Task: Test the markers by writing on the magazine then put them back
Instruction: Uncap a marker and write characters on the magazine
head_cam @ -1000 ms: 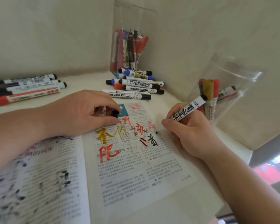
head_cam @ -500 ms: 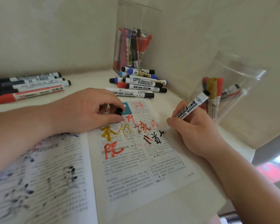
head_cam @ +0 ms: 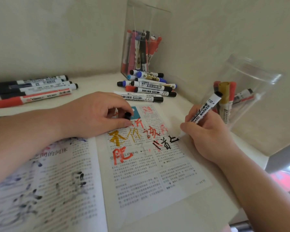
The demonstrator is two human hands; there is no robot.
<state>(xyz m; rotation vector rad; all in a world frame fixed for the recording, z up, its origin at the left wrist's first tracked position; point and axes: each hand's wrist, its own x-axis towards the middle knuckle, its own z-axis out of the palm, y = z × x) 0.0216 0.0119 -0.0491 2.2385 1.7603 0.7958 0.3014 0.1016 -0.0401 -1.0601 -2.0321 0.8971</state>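
The right hand pinches the marker, its tip on the magazine, which lies open at the desk's front edge. The left hand pins the page and pinches a black cap. Best to press lightly, finish the stroke, then recap.

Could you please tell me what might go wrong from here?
The white-barrelled black board marker in the right hand writes near the right edge of the open printed magazine; a stroke could run onto the white tabletop. The hand might smear the black strokes beside it. The small black cap pinched by the left hand may slip from its grip.
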